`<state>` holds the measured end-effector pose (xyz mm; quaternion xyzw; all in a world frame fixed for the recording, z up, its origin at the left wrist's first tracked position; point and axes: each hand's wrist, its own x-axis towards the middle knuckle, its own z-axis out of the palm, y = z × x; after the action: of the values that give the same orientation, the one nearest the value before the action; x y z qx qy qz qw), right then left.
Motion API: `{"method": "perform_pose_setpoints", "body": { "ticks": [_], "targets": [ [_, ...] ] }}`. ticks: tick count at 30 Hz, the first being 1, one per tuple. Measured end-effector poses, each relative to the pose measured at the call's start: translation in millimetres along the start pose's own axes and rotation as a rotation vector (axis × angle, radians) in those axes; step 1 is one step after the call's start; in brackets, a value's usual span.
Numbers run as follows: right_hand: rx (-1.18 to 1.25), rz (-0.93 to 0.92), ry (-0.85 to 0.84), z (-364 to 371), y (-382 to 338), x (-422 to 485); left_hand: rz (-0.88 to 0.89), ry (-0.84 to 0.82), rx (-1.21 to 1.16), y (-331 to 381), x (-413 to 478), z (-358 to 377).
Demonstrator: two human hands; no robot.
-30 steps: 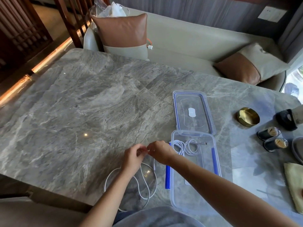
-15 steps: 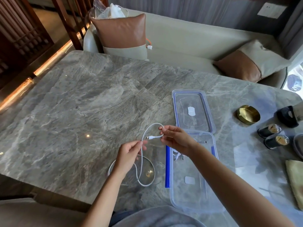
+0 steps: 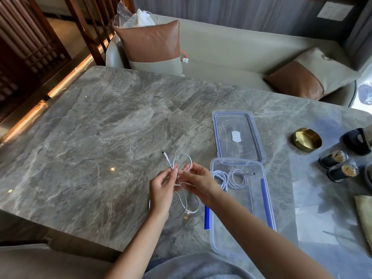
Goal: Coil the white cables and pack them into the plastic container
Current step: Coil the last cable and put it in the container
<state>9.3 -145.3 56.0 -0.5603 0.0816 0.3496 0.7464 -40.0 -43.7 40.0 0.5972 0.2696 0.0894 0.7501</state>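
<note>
**A:** Item one, the largest — the marble table [image 3: 100, 137]. What stands on it beside the fingers?

**B:** To the right of the fingers, the plastic container [image 3: 267, 234], open, clear-walled, blue clips along its long sides. Beyond it, its lid [image 3: 253, 125], lying flat. One coiled cable [image 3: 229, 179] already lies in the container's far end, just past the right hand's knuckles.

**A:** Item two, the hands.

**B:** Left hand [image 3: 162, 190] and right hand [image 3: 198, 183], both raised a little above the tabletop, forearms coming in from the near edge, wrists bent so the fingertips meet. Fingers narrow on both — pinched on the loose white cable [image 3: 186, 202].

**A:** Item three, that cable.

**B:** One loop [image 3: 182, 158] stands above the pinch. The plug end [image 3: 166, 155] juts up and left of the left fingertips. The slack hangs below the fingers and trails onto the table towards the person.

**A:** Step in hand?

**B:** By my reading, the first turn of the coil. To do it well — keep the left pinch fixed at the crossing, let the right hand feed slack in turns matching that first loop, and allow the cable to roll between the fingers so it does not twist. The coil should stay smaller than the container's free floor beside the packed one.
</note>
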Motion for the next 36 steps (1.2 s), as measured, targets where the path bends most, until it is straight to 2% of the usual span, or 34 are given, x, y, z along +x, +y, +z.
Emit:
{"method": "perform_pose_setpoints", "body": {
  "ticks": [5,13,15,18,20,24,27,31,33,36],
  "targets": [
    [-0.053,-0.098,0.120,5,5,-5,-0.026,0.096,-0.057,3,5,-3],
    [-0.245,0.122,0.015,8,11,-17,0.023,0.124,-0.072,4,8,-7],
    [-0.219,0.136,0.013,8,15,-16,0.024,0.121,-0.057,5,9,-10],
    [-0.044,0.171,0.020,12,19,-14,-0.008,0.144,-0.072,5,9,-11],
    [0.021,0.135,0.054,17,17,-11,-0.006,0.130,-0.083,4,7,-10],
    [-0.017,-0.020,0.135,19,6,-5,-0.001,0.059,-0.030,5,4,-10],
    [-0.135,-0.128,0.133,13,-3,-1,-0.086,-0.080,0.045,8,6,-18],
    [-0.503,-0.274,0.052,-4,-17,2,-0.149,-0.211,0.121,13,10,-30],
    [-0.674,-0.297,-0.032,-10,-24,4,-0.159,-0.264,0.200,16,12,-37],
    [-0.786,-0.263,-0.097,-15,-30,8,-0.105,-0.324,0.346,19,16,-44]
  ]
}}
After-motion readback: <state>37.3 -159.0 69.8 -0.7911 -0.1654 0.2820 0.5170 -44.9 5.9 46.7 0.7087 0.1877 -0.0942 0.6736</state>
